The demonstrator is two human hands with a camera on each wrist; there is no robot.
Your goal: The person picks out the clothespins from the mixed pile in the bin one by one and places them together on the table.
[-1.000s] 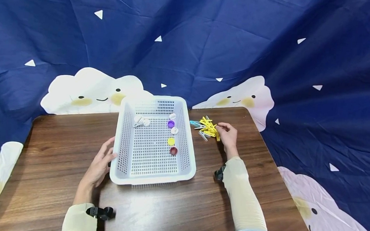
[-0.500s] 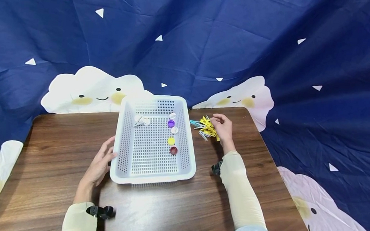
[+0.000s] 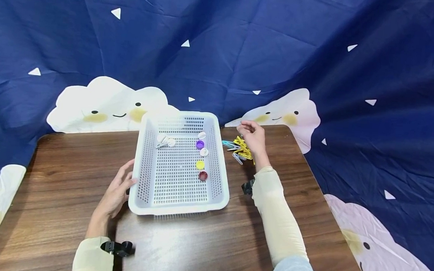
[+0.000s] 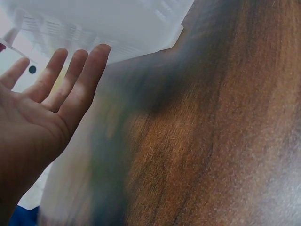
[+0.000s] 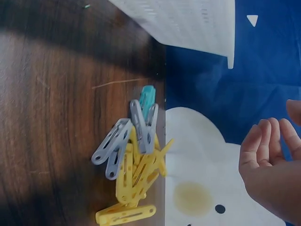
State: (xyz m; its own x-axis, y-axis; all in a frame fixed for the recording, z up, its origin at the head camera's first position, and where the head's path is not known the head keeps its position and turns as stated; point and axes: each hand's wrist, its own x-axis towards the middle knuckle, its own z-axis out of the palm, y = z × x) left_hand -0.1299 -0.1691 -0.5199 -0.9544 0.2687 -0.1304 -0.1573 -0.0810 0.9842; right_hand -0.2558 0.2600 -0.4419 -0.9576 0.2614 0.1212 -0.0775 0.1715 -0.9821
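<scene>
My left hand [image 3: 115,193] touches the left side of a white perforated plastic basket [image 3: 178,213], its thumb at the rim; the left wrist view shows its fingers [image 4: 83,89] extended beside the wall. My right hand [image 3: 254,140] hovers just beyond a pile of clothespins. In the right wrist view its fingers are loosely bent, with a gap to the thumb and nothing visible between. The pile has yellow clothespins [image 5: 138,172], grey ones [image 5: 113,145] and a turquoise one [image 5: 147,98]. Inside the basket lie bottle caps: purple [image 3: 200,145], yellow [image 3: 200,164], dark red [image 3: 203,175] and several white.
The basket stands at the back of a brown wooden table [image 3: 69,176], with the clothespins off its right side. A pale clothespin-like piece [image 3: 161,143] lies by the white caps at the basket's left. Behind the table hangs a blue curtain [image 3: 215,48] printed with clouds.
My right hand has moved left and away from me, rising off the yellow clothespins, which now show more fully. The left hand and basket have stayed in place.
</scene>
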